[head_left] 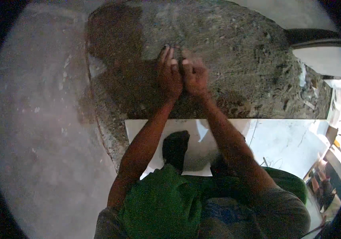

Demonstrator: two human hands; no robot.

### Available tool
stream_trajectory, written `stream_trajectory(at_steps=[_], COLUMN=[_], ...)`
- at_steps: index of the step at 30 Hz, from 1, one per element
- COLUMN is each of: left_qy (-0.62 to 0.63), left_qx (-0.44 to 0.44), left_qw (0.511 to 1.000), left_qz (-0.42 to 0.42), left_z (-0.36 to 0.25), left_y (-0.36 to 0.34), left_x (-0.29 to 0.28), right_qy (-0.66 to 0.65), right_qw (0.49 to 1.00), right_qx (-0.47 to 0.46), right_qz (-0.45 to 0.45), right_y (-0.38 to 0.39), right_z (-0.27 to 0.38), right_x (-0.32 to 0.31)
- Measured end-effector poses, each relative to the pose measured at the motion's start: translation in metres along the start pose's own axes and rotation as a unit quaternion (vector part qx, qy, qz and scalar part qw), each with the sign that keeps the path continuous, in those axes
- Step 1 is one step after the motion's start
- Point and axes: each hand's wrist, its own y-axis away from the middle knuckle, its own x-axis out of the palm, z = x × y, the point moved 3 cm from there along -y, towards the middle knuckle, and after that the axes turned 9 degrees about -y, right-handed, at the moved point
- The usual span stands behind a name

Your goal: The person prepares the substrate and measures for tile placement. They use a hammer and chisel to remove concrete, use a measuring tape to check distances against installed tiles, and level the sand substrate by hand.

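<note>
My left hand [169,77] and my right hand [196,77] lie side by side, low over a rough grey-brown bed of mortar or earth [242,47]. Their thumbs nearly meet between them. The left fingers stretch forward near the border of a dark, damp-looking patch [116,44]. On the right, the fingers also reach forward, apart, though motion smears their tips. No held thing shows in either hand; what lies under the palms is hidden.
White tiles [282,135] border the bed on the near side, with my dark-covered foot [176,145] over them. A smooth grey surface [39,119] runs along the left. A pale slab [323,61] lies at far right. Another person's arm [315,183] shows at lower right.
</note>
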Motion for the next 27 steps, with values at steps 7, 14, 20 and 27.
stream_trajectory(at_steps=[7,14,20,27], left_qy=[0.312,0.221,0.269,0.122], left_qx=[-0.281,0.061,0.168,-0.138], left_qw=[0.906,0.963,0.936,0.981], left_qz=[-0.044,0.141,0.150,-0.064], left_z=[-0.005,-0.187,-0.239,-0.014], left_y=[0.013,0.008,0.012,0.090], left_x=[0.069,0.131,0.085,-0.057], right_qy=[-0.069,-0.090,0.307,0.326], right_qw=[0.977,0.939,0.934,0.923], right_qx=[0.055,0.105,-0.015,-0.178], right_qz=[-0.194,-0.316,-0.183,-0.101], right_y=[0.018,0.057,0.056,0.024], right_z=[-0.013,-0.080,-0.114,-0.030], right_x=[-0.010,-0.208,-0.272,-0.076])
